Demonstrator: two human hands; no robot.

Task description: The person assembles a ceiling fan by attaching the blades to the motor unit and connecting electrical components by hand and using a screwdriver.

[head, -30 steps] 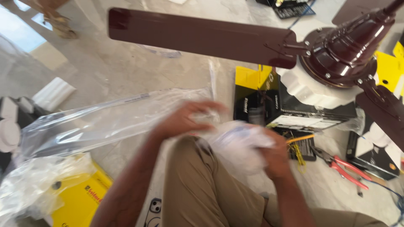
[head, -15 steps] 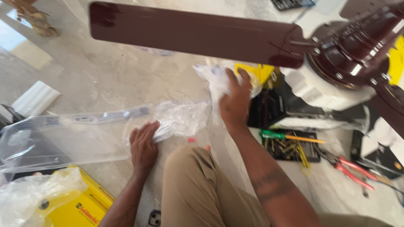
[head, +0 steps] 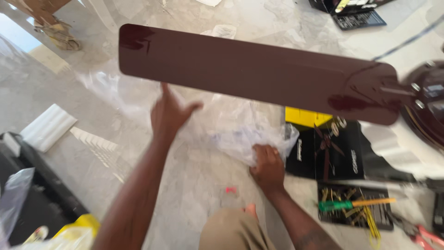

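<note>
Head view, looking down at a pale marble floor (head: 55, 92). 2 bare hands in frame, well apart from each other. Left hand (head: 169, 113) raised above the floor, fingers spread and open, nothing clamped in it; it sits just below the near edge of the fan blade, against a thin clear plastic sheet (head: 111, 90). Whether the fingertips actually touch the sheet cannot be told, the area is blurred. Right hand (head: 267, 166) lower, pressed down on a crumpled clear plastic bag (head: 240, 139) that lies bunched on the floor; fingers curl into the plastic and grip it.

1 long dark brown fan blade (head: 249, 71) spans the frame above both hands, joined at its right end to a brown fan motor housing (head: 428, 109).

Just right of the right hand: a black and yellow carton (head: 326, 146). Near it, a black tray of small parts (head: 354, 213) with a green-handled screwdriver (head: 354, 203) lying across it. Red-handled pliers (head: 425, 236) at the lower right corner. White foam block (head: 48, 127) on the floor at left.
</note>
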